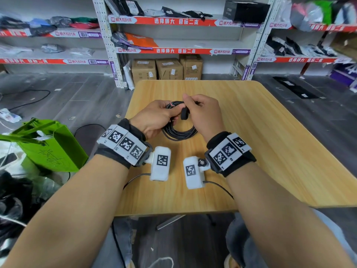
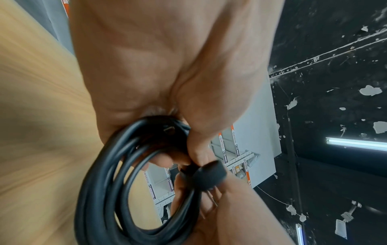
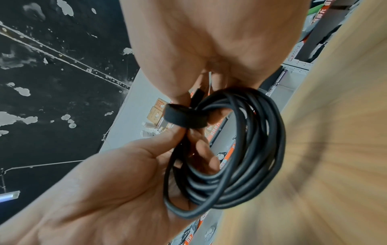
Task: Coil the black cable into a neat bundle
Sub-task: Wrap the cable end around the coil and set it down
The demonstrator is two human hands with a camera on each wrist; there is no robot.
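The black cable (image 1: pixel 179 132) is wound into a round coil of several loops, held just above the wooden table (image 1: pixel 270 132). My left hand (image 1: pixel 154 117) grips the coil's upper left side, thumb on top and fingers through the loops. In the right wrist view, the left hand (image 3: pixel 125 174) closes round the cable (image 3: pixel 251 182). My right hand (image 1: pixel 201 113) pinches a black strap (image 1: pixel 184 113) that curls into a small loop at the top of the coil. The strap (image 2: pixel 211 174) sits beside the cable (image 2: pixel 100 182) in the left wrist view, and the strap (image 3: pixel 184 117) lies between both thumbs.
A green bag (image 1: pixel 50 147) stands on the floor to the left of the table. Shelves (image 1: pixel 173 22) with packed goods and cardboard boxes (image 1: pixel 168 68) line the far wall. Thin wrist-camera leads (image 1: pixel 218 186) trail over the table's near edge.
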